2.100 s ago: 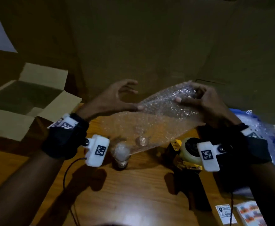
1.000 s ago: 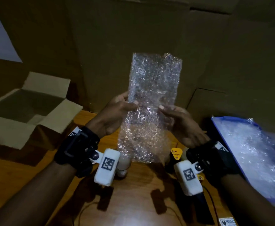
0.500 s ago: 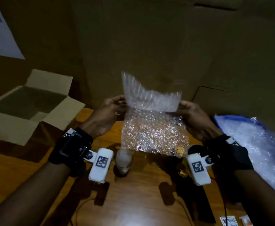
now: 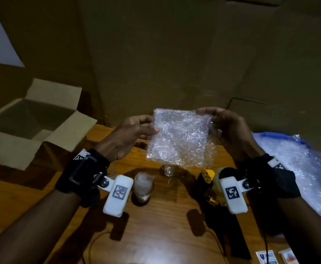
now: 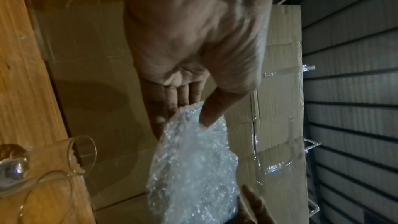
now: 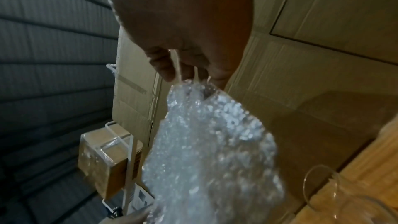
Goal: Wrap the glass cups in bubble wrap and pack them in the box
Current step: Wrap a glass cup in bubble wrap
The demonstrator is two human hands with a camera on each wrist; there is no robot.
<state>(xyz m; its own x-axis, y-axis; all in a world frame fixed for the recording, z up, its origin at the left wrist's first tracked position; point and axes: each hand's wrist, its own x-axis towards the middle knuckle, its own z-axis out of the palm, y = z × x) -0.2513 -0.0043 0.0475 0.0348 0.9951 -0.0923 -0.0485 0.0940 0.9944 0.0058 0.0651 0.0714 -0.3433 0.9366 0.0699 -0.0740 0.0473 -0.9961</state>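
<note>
On the table [image 4: 155,235] nearest me stands a cup [image 4: 143,187] with something pale stuffed inside it, just past my left wrist. Right of it lies a tape gun [image 4: 211,180], black with a yellow tab, partly hidden under my right wrist. A little farther, a small glass [image 4: 168,170] stands upright, directly under the hanging edge of the wrap.

Above these I hold a folded sheet of wrap [image 4: 180,138] in the air, clear of the table. My left hand [image 4: 131,138] pinches its left edge, thumb on the near face and fingers behind. My right hand [image 4: 230,128] grips the top right corner, fingers curled over the edge.

To the far right lies a blue-edged bag [image 4: 298,168] of more bubble sheet. At the far left the box [image 4: 32,122] sits open, flaps spread, well apart from the cups. Behind everything stands a wall of cartons [image 4: 174,63].
</note>
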